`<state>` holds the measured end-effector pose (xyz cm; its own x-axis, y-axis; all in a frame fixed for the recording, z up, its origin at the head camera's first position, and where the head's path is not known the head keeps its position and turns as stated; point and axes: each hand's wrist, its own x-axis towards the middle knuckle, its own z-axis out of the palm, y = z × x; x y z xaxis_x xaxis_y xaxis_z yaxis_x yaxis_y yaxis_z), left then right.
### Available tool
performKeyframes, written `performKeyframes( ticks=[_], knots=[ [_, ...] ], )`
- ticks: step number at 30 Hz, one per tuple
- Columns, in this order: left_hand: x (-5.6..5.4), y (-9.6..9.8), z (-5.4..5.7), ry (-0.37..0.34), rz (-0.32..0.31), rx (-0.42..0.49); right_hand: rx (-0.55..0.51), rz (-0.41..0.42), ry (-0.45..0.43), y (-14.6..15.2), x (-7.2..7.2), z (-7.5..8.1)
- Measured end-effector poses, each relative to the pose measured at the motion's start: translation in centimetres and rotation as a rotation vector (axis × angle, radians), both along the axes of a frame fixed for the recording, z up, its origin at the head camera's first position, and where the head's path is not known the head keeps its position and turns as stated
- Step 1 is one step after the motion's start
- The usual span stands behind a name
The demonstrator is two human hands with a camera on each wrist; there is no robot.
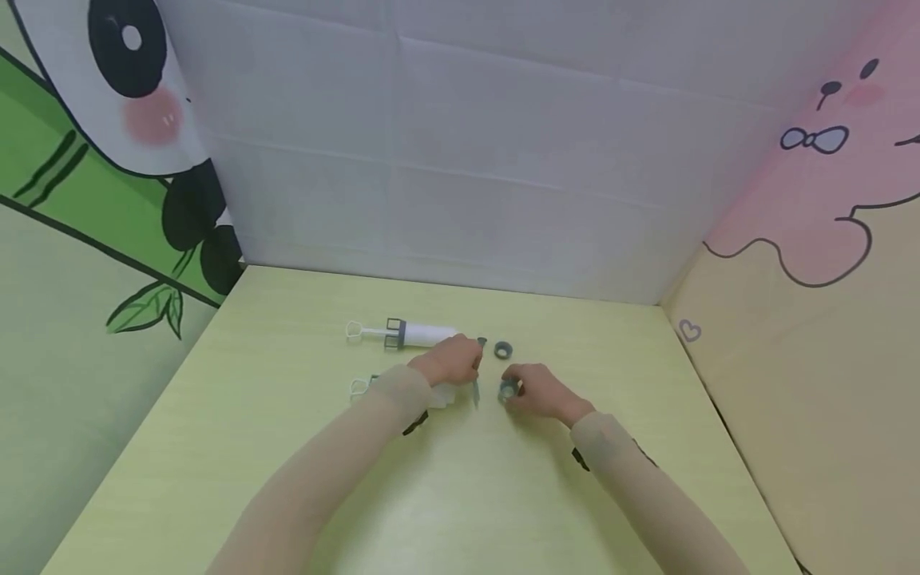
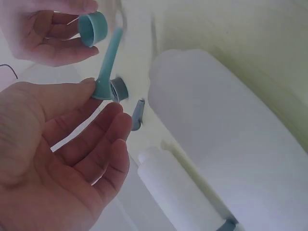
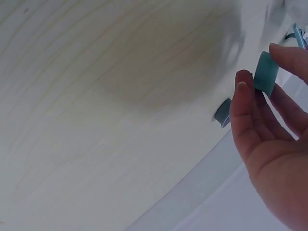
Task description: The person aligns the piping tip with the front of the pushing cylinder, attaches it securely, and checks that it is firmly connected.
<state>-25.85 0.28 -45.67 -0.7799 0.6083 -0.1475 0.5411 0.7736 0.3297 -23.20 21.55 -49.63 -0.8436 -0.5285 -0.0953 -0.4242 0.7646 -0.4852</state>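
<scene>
My left hand pinches a teal tapered nozzle by its flared base, the narrow end pointing away from the palm. Between thumb and fingers, my right hand holds a short teal ring collar. In the left wrist view the collar and the nozzle are close together but apart. A second ring collar lies on the table beyond the right hand. Another nozzle lies just past the left fingertips. Beside the left hand is a large white syringe, partly covered by that arm in the head view.
Farther back lies a second white syringe with a dark finger grip and a looped plunger handle, its front end behind the left hand. The pale wooden table meets a white back wall and printed side panels.
</scene>
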Motion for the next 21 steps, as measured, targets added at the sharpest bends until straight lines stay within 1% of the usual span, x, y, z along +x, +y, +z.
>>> performKeyframes(
  ticks=[4, 9, 11, 14, 17, 21],
  knots=[
    [-0.2, -0.4, 0.0, 0.012, 0.008, 0.057, -0.055, -0.012, 0.021, 0.0, 0.0, 0.2],
    [-0.3, -0.9, 0.2, 0.037, 0.061, 0.127, -0.113, -0.052, 0.027, -0.3, 0.3, 0.7],
    [-0.2, -1.1, 0.2, 0.041, 0.07, 0.155, -0.124, -0.07, 0.02, -0.4, 0.4, 0.8],
    [0.0, -1.2, 0.2, 0.032, 0.066, 0.195, -0.121, -0.087, 0.029, -0.4, 0.4, 0.9],
    [0.3, -1.2, 0.2, 0.028, 0.06, 0.216, -0.118, -0.092, 0.051, -0.6, 0.4, 0.8],
    [0.8, -1.1, 0.1, 0.038, 0.086, 0.238, -0.132, -0.09, 0.052, -0.8, 0.4, 1.0]
  ],
)
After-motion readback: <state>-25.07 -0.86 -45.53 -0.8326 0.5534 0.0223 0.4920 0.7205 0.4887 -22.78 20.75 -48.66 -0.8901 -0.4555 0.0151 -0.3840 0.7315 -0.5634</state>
